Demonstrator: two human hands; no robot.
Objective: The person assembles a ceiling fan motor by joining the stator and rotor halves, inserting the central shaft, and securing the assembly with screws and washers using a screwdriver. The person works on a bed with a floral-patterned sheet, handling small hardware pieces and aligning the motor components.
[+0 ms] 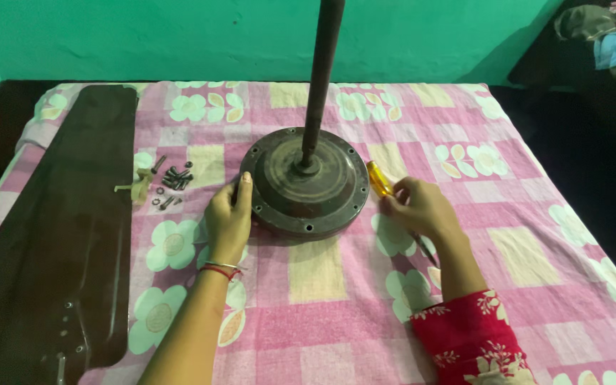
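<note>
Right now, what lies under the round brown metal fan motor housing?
The round brown metal fan motor housing sits on the pink checked floral cloth, left hand against its rim. The cloth beneath it is covered, so anything else underneath cannot be seen.

So the fan motor (305,187) sits in the middle of the bed (336,306), with its rod (320,78) standing straight up out of the center. Left hand (228,221) is against its left edge, right hand (416,207) just to its right, on a screwdriver (379,180). A pile of screws (172,182) lies left of the motor, and the fan blade (58,235) lies along the bed's far left side.
</note>
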